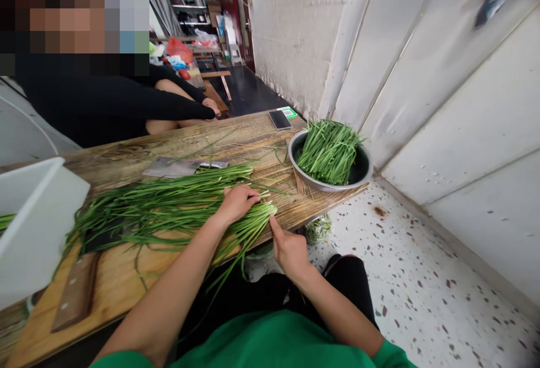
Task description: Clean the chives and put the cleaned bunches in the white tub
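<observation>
A long bunch of garlic chives [169, 205] lies across the cutting board and table, its pale stem ends toward the right. My left hand [238, 203] rests over the bunch near those ends, fingers closed on the stems. My right hand [290, 248] is at the tips of the stems, with the index finger reaching to them and the other fingers curled in. Whether it pinches a stem is hidden. To the right, a metal bowl [367, 174] holds a heap of chives [329, 151].
A cleaver with a wooden handle [76, 292] lies partly under the chives on the cutting board [122, 283]. Another blade [171, 167] lies behind them. A white bin [46, 221] stands left, a phone [280, 120] at the far edge. Another person [126, 101] sits opposite.
</observation>
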Demonstrator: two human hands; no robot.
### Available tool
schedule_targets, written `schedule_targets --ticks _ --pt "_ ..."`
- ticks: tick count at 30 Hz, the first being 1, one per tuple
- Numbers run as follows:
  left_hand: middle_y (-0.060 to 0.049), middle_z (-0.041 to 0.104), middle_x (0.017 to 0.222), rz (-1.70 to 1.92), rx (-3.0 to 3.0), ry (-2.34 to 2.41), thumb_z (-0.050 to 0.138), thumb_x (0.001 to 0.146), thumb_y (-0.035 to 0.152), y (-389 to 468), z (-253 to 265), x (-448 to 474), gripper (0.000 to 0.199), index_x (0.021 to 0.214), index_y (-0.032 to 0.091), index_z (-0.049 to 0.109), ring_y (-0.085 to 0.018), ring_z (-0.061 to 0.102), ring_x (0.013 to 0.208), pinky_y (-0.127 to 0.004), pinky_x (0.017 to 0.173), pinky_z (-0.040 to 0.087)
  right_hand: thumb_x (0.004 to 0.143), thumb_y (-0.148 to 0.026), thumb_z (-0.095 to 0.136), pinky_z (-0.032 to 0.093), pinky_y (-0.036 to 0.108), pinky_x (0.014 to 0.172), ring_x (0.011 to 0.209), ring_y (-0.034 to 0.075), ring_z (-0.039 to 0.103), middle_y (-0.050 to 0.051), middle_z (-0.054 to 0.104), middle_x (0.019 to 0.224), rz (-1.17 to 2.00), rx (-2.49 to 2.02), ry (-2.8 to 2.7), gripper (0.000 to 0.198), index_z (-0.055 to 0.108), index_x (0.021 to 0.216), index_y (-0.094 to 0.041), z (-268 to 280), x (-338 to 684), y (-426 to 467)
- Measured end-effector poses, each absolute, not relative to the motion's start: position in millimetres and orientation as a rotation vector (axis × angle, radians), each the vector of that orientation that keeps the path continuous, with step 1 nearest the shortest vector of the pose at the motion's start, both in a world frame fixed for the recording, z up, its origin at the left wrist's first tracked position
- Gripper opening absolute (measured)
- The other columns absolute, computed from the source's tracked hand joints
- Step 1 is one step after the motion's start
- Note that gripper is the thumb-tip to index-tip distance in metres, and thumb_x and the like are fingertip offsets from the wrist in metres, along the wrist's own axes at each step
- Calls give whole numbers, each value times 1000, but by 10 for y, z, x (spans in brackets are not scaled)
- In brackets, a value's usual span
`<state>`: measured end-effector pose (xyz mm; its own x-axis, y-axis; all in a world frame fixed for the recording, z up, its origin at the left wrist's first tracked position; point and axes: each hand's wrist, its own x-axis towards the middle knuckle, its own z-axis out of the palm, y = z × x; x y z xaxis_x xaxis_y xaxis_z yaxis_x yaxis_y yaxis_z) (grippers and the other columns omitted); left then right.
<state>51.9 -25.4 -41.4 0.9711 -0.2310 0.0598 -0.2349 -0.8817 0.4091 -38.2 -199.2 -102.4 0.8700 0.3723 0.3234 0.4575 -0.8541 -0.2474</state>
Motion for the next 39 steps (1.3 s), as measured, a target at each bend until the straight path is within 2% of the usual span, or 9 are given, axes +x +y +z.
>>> schedule_targets --ticks 16,25,39 --pt "-2 66 89 49 2658 -343 48 78 32 -307 -428 458 22 80 23 68 -19 54 89 -34 79 28 81 -13 34 44 20 57 58 12 59 5 65 70 -371 -2715 -625 48 38 129 -10 -1012 -381 -1978" --pt "-1 67 87 57 2670 -322 48 77 32 -302 -396 453 22 76 23 68 -18 56 87 -29 73 33 80 -13 36 42 19 54 57 12 58 5 65 68 -372 -2715 -627 50 37 129 -10 -1001 -385 -1979" --pt "-3 67 88 29 2658 -324 50 77 32 -306 -388 457 21 79 21 68 -19 56 88 -28 74 37 80 -13 36 43 19 56 58 12 59 5 65 69 -338 -2740 -627 49 38 129 -10 -960 -383 -1974"
